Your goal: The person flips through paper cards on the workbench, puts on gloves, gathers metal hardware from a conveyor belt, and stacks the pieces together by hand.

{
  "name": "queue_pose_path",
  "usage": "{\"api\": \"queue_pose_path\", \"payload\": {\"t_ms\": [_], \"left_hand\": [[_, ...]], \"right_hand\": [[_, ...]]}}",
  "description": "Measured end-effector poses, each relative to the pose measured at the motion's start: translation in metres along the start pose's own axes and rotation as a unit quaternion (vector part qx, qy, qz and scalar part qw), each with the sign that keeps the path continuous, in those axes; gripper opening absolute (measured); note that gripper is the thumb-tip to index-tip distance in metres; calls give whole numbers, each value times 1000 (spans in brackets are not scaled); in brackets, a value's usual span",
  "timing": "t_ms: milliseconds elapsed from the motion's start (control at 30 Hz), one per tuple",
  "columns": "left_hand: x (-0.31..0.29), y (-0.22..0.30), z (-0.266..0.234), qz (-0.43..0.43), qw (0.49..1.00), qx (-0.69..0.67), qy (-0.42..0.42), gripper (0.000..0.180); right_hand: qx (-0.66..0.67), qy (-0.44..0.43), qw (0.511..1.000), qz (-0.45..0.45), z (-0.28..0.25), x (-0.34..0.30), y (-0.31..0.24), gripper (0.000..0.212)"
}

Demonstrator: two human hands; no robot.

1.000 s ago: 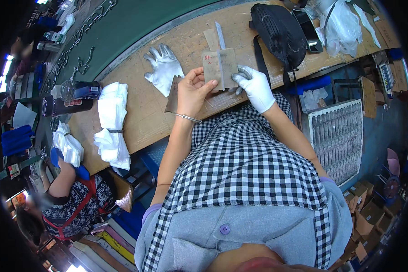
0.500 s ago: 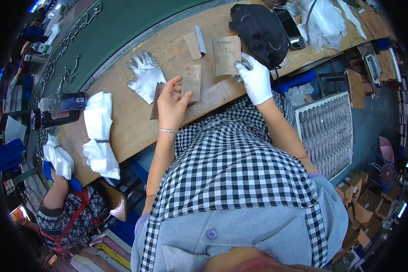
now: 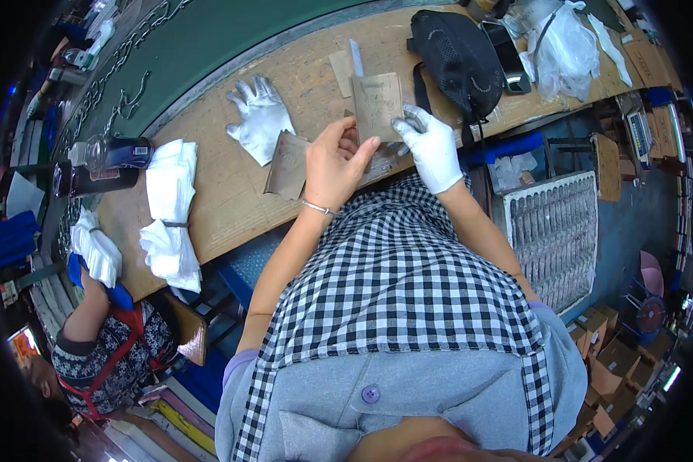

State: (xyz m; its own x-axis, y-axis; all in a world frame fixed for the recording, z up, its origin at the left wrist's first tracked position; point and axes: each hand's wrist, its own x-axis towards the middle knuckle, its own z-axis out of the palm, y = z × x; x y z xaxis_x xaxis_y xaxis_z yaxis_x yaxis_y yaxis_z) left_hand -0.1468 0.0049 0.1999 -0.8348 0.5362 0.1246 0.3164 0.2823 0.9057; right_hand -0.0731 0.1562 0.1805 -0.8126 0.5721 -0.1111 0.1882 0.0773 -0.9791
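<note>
My gloved right hand (image 3: 431,150) is closed on the right edge of a brown notebook-sized piece of card (image 3: 378,104) with faint handwriting, held upright above the table's near edge. At its lower left corner my bare left hand (image 3: 335,162) is closed too, thumb and fingers meeting the card. Another brown card piece (image 3: 288,165) lies beside my left wrist, partly tucked behind it. Just beyond is an empty white glove (image 3: 260,122), lying flat with its fingers spread. A tan card strip (image 3: 340,71) and a pale blade-like strip (image 3: 356,58) rest behind the held card.
A black bag (image 3: 456,61), a phone (image 3: 506,55) and clear plastic bags (image 3: 566,46) occupy the table's right. Bundled white gloves (image 3: 171,215) and dark bottles (image 3: 100,165) are at left, near a co-worker's arm (image 3: 85,312). Hooked chains (image 3: 127,100) lie on the green surface beyond.
My left hand has moved right to the card in my right hand. The small marked card it held is now hidden around my fingers. My head view has shifted slightly.
</note>
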Motion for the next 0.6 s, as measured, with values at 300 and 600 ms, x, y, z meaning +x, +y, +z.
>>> {"api": "queue_pose_path", "payload": {"t_ms": [300,600], "left_hand": [[2,-13,-8,-161,942,-294,-29,13],[0,-20,-12,-186,925,-331,-32,10]], "right_hand": [[183,-77,979,48,3,0,5,41],[156,-85,983,55,4,-3,3,39]]}}
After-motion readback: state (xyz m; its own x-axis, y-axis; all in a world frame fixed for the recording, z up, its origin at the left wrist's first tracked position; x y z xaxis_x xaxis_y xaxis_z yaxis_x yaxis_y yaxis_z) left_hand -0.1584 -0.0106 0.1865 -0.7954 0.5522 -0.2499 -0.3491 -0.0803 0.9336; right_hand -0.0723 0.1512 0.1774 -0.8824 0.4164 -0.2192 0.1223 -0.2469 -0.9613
